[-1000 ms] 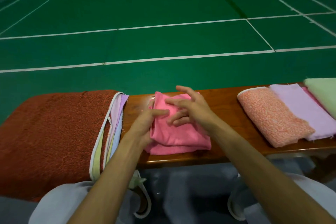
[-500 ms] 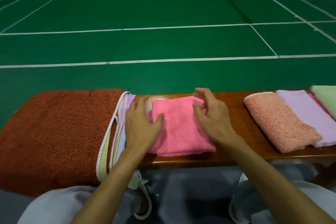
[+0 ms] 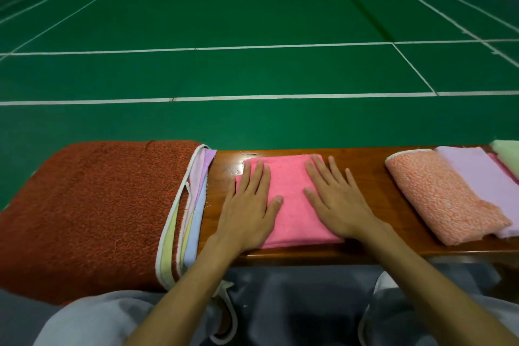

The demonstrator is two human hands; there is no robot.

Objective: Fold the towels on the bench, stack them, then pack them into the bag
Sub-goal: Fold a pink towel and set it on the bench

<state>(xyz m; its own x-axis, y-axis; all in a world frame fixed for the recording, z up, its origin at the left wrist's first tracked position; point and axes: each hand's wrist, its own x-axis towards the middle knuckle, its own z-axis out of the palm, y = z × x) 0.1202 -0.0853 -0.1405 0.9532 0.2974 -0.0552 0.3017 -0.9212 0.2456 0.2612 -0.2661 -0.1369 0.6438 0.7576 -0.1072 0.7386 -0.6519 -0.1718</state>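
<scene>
As my left grip (image 3: 247, 213) and right grip (image 3: 339, 205) press flat (fingers spread), the folded pink towel (image 3: 292, 177) lies beneath both.

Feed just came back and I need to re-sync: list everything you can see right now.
pink towel: one, pink, folded, bench centre, under both hands
orange towel: one, speckled orange, folded, bench right
lilac towel: one, lilac, beside the orange towel
green towel: one, pale green, far right edge, cut off
rust terry bag: one, rust red with white trim, bench left
bench: one, brown wood, foreground
court floor: green, white lines, beyond the bench
left hand: one, flat on pink towel's left edge
right hand: one, flat on pink towel
</scene>
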